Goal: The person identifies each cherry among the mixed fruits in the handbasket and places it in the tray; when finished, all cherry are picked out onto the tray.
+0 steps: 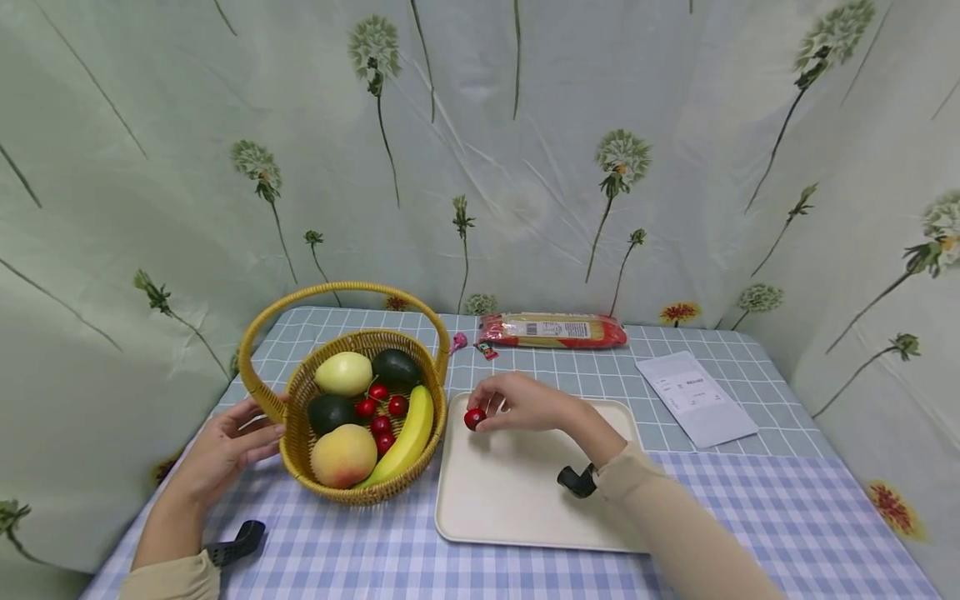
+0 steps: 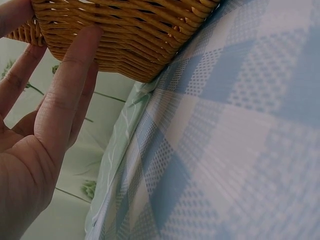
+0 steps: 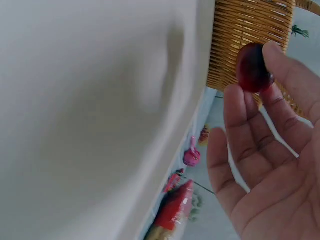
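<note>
Between the thumb and fingers of my right hand (image 1: 525,404) is a dark red cherry (image 1: 474,418), held above the left part of the cream tray (image 1: 517,508). The right wrist view shows the pinched cherry (image 3: 253,68) close up. My left hand (image 1: 225,450) touches the left side of the yellow wicker basket (image 1: 352,496) near the handle's base, with fairly straight fingers (image 2: 65,95) against the weave. Inside the basket lie a banana (image 1: 408,437), a peach (image 1: 343,456), a pale yellow-green fruit (image 1: 343,373), two dark green avocado-like fruits (image 1: 397,369) and several red cherries (image 1: 365,407).
A red-and-clear pack of noodles (image 1: 555,330) lies at the table's back, beside a pink lollipop (image 1: 458,341) and a small red wrapped candy (image 1: 486,350). To the right of the tray is a white labelled packet (image 1: 697,398). A flowered curtain (image 1: 525,167) hangs behind.
</note>
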`<action>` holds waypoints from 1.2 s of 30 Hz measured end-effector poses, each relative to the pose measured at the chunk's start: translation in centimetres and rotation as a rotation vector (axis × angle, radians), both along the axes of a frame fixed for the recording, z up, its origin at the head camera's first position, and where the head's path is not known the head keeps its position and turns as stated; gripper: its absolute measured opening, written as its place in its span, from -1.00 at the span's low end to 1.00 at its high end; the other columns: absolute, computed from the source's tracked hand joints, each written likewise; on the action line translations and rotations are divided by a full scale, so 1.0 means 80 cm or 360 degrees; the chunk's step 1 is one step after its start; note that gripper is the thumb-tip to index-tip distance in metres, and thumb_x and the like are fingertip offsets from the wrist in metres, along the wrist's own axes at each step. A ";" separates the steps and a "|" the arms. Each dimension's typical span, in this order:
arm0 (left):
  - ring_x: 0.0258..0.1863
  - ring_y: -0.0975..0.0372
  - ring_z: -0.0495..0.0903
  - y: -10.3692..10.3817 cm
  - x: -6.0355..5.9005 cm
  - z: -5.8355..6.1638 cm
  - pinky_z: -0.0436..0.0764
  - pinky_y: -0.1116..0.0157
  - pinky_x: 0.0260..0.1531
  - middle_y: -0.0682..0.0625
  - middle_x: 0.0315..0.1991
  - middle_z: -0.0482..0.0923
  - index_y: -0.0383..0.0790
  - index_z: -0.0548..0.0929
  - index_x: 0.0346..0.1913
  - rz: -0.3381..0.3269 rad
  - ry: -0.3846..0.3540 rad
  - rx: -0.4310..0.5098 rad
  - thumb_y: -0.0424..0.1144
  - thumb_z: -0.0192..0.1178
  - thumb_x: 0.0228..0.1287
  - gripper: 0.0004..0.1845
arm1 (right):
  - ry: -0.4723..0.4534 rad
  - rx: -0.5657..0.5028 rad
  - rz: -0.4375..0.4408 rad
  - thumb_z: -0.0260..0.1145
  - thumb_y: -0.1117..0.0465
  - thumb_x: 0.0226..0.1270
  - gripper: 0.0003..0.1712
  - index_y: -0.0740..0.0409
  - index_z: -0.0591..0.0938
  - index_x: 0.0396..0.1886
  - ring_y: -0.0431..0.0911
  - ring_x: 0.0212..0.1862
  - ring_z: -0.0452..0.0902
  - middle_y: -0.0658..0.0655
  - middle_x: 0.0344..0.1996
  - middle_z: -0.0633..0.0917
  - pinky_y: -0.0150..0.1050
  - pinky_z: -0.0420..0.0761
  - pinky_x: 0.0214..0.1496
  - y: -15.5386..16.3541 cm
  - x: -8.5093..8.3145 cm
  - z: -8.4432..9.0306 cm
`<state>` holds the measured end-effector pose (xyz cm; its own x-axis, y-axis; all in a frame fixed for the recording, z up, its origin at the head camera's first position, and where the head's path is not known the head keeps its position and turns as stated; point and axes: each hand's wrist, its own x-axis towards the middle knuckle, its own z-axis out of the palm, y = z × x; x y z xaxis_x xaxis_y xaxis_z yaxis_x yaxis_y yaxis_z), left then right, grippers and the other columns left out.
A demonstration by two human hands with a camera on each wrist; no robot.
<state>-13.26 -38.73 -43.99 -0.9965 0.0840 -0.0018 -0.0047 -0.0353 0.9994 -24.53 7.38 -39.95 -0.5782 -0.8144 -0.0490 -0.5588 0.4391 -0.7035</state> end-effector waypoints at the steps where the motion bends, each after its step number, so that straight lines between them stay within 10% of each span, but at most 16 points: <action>1: 0.05 0.39 0.74 0.000 0.000 -0.001 0.84 0.30 -0.10 0.26 0.10 0.70 0.13 0.72 0.26 -0.0001 0.0003 0.0005 -0.54 0.17 0.53 -0.49 | -0.0012 0.0001 -0.0007 0.54 0.15 0.42 -0.73 0.11 0.75 0.02 -0.26 -0.14 0.68 -0.05 -0.16 0.79 -0.36 0.70 0.03 0.000 -0.001 -0.003; 36: 0.04 0.38 0.75 0.002 0.001 0.001 0.84 0.31 -0.12 0.23 0.10 0.68 0.10 0.71 0.29 0.0016 0.0017 0.0022 -0.56 0.17 0.52 -0.48 | -0.0192 0.0028 -0.0150 0.62 0.24 0.30 -0.72 0.19 0.74 -0.08 -0.31 -0.24 0.63 0.00 -0.27 0.78 -0.46 0.67 -0.07 -0.023 -0.004 -0.033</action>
<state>-13.18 -38.59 -43.95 -0.9972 0.0742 0.0097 0.0061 -0.0490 0.9988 -24.86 5.57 -42.58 -0.6412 -0.7551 -0.1367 -0.4263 0.4986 -0.7548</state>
